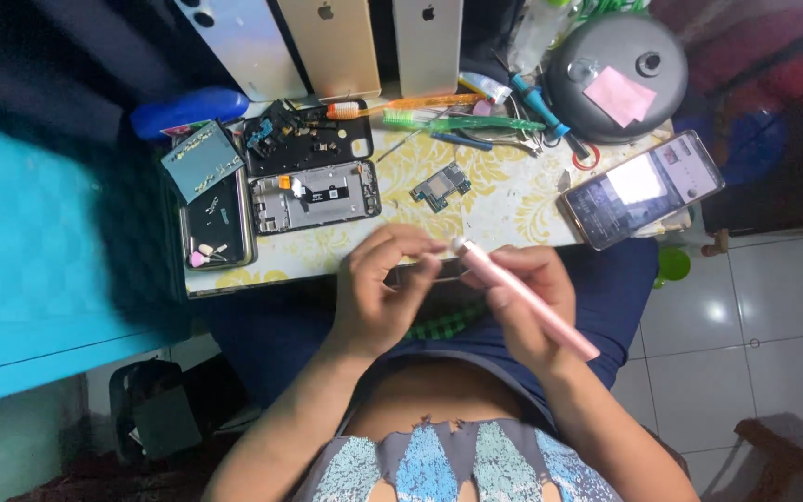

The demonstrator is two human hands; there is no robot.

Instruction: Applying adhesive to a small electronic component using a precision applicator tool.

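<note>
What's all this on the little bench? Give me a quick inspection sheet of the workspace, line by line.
Surface: small table with a yellow-patterned white cover, crowded.
Job's things: pink pen-shaped tool in the right hand; the left hand pinches something too small to tell at its tip.
Clutter: opened phone frame, loose circuit board, green toothbrush, orange toothbrush, lit phone, three phones leaning at the back, grey dome.
Grips: right closed on the tool; left fingertips pinched together.
Cables: one at the right edge, on the floor.
Surroundings: turquoise furniture on the left, white tiled floor.
</note>
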